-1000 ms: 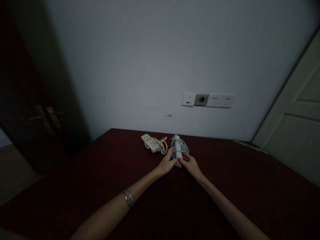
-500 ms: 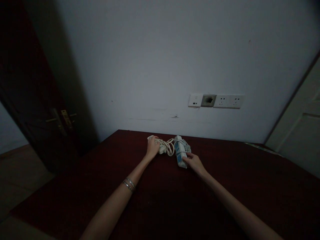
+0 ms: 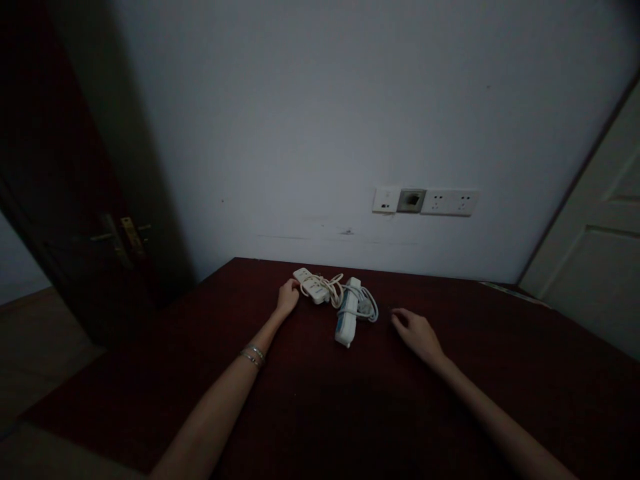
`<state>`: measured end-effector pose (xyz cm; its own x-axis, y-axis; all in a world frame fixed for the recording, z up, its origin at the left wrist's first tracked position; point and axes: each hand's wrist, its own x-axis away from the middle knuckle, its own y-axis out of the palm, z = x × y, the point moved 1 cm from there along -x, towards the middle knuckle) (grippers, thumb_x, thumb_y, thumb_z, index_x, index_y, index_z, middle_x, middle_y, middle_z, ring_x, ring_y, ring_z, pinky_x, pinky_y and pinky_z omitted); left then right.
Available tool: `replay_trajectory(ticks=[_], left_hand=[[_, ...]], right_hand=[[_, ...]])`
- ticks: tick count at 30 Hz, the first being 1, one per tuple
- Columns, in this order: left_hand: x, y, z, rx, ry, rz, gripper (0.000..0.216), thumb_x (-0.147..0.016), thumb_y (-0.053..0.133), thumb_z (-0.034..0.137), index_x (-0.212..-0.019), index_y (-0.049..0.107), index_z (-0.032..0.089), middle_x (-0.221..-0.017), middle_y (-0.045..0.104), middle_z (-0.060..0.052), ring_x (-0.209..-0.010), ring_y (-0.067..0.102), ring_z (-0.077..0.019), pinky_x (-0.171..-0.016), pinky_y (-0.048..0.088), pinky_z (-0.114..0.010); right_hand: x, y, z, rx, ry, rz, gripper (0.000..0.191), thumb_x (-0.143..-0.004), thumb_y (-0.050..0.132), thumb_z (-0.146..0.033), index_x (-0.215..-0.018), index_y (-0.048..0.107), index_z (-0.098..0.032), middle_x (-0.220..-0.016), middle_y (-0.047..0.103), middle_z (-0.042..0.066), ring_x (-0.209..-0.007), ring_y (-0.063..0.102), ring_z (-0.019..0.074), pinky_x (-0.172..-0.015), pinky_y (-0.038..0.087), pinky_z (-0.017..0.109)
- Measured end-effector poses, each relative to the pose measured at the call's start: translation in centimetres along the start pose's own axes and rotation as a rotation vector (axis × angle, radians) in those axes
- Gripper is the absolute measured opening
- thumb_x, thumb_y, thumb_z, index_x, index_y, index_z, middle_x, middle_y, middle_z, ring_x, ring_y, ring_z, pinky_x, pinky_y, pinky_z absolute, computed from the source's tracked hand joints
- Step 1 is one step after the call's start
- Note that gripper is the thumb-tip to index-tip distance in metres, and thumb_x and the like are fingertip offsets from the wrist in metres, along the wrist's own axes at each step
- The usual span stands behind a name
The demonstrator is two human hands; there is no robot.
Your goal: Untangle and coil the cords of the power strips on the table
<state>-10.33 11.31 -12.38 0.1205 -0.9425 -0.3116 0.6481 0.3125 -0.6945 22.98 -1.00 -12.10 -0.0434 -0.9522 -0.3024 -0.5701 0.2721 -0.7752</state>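
Two power strips lie side by side on the dark red tabletop (image 3: 240, 413). The cream strip (image 3: 304, 275) is on the left, its cord (image 3: 335, 290) looped around and beside it. To its right, the white and blue power strip (image 3: 349, 323) is tilted onto its side, with a pale cord (image 3: 370, 303) wound about it. My left hand (image 3: 287, 299) rests at the cream strip's left edge, fingers loosely bent and apparently holding nothing. Right of the white and blue strip, apart from it, my right hand (image 3: 416, 333) has thumb and fingers apart with nothing between them.
The pale wall (image 3: 300, 133) rises behind the table and carries a row of socket plates (image 3: 447, 202). A dark door (image 3: 65, 200) with a metal handle stands at left. Another, pale door (image 3: 595, 253) is at right.
My right hand has let go of the white and blue strip and moved right. That strip has shifted and rolled onto its side. My left hand has slid left off the cream strip.
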Motion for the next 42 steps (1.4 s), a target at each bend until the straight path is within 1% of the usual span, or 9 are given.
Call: replay_trajectory(ticks=[1,3,5,7,11,19,29,37,42], left_hand=[[0.1,-0.2,-0.2,-0.043,0.017,-0.002,0.034,-0.075,0.039,0.002,-0.101,0.057,0.015,-0.106,0.064,-0.008,-0.100,0.058,-0.0167,-0.088,0.042,-0.026],[0.3,-0.3,-0.6,-0.137,0.033,-0.003,0.034,-0.076,0.041,0.004,-0.107,0.054,0.012,-0.110,0.062,-0.013,-0.106,0.055,-0.0205,-0.092,0.039,-0.031],[0.6,-0.1,-0.7,-0.229,0.047,-0.014,0.033,-0.077,0.044,0.008,-0.109,0.051,0.010,-0.113,0.059,-0.017,-0.111,0.051,-0.0245,-0.095,0.036,-0.035],[0.9,0.3,-0.7,-0.305,0.072,-0.036,0.031,-0.078,0.046,0.012,-0.108,0.051,0.010,-0.115,0.057,-0.018,-0.115,0.048,-0.0261,-0.098,0.032,-0.038],[1.4,0.7,-0.4,-0.406,0.125,-0.082,0.027,-0.082,0.042,0.015,-0.107,0.050,0.011,-0.120,0.054,-0.018,-0.119,0.045,-0.0257,-0.100,0.030,-0.040],[1.8,0.4,-0.8,-0.514,0.208,-0.133,0.030,-0.084,0.038,0.018,-0.111,0.050,0.010,-0.124,0.051,-0.019,-0.120,0.043,-0.0260,-0.100,0.031,-0.040],[2.1,0.4,-1.1,-0.550,0.239,-0.151,0.035,-0.086,0.036,0.019,-0.116,0.048,0.008,-0.129,0.047,-0.019,-0.124,0.039,-0.0253,-0.101,0.030,-0.039],[2.3,0.2,-0.9,-0.539,0.239,-0.157,0.034,-0.085,0.037,0.019,-0.114,0.049,0.008,-0.128,0.047,-0.020,-0.124,0.040,-0.0257,-0.101,0.031,-0.040],[2.3,0.3,-1.0,-0.522,0.239,-0.161,0.030,-0.085,0.038,0.018,-0.110,0.052,0.009,-0.128,0.048,-0.020,-0.124,0.039,-0.0246,-0.103,0.028,-0.039]], right_hand=[[-0.5,-0.1,1.3,0.150,-0.043,0.039,0.039,-0.083,0.042,-0.034,-0.112,0.059,-0.014,-0.115,0.060,0.013,-0.107,0.054,0.0251,-0.090,0.043,0.037],[-1.1,0.3,3.3,0.349,-0.128,0.034,0.045,-0.084,0.042,-0.032,-0.120,0.055,-0.009,-0.122,0.054,0.015,-0.114,0.049,0.0263,-0.096,0.039,0.038],[-1.4,0.8,4.4,0.403,-0.152,0.018,0.046,-0.085,0.040,-0.031,-0.118,0.057,-0.005,-0.124,0.053,0.018,-0.116,0.047,0.0276,-0.099,0.036,0.039],[-1.4,1.3,4.7,0.406,-0.155,0.008,0.045,-0.085,0.039,-0.031,-0.115,0.059,-0.005,-0.124,0.052,0.019,-0.117,0.047,0.0281,-0.100,0.034,0.040],[-0.9,1.3,4.6,0.419,-0.161,-0.001,0.045,-0.086,0.037,-0.030,-0.118,0.057,-0.006,-0.126,0.051,0.018,-0.120,0.045,0.0266,-0.101,0.034,0.040],[0.2,0.8,4.2,0.431,-0.174,-0.007,0.044,-0.086,0.036,-0.027,-0.118,0.058,-0.005,-0.126,0.051,0.018,-0.120,0.045,0.0257,-0.102,0.033,0.037],[0.1,0.8,4.1,0.433,-0.179,-0.010,0.044,-0.086,0.036,-0.027,-0.118,0.058,-0.004,-0.126,0.051,0.019,-0.119,0.046,0.0261,-0.102,0.034,0.038],[0.1,0.8,4.3,0.417,-0.178,-0.002,0.044,-0.086,0.037,-0.027,-0.118,0.058,-0.005,-0.126,0.051,0.018,-0.120,0.046,0.0254,-0.102,0.033,0.037],[0.0,1.1,4.7,0.409,-0.182,0.000,0.044,-0.086,0.037,-0.027,-0.118,0.058,-0.006,-0.126,0.052,0.018,-0.120,0.046,0.0256,-0.102,0.034,0.038]])
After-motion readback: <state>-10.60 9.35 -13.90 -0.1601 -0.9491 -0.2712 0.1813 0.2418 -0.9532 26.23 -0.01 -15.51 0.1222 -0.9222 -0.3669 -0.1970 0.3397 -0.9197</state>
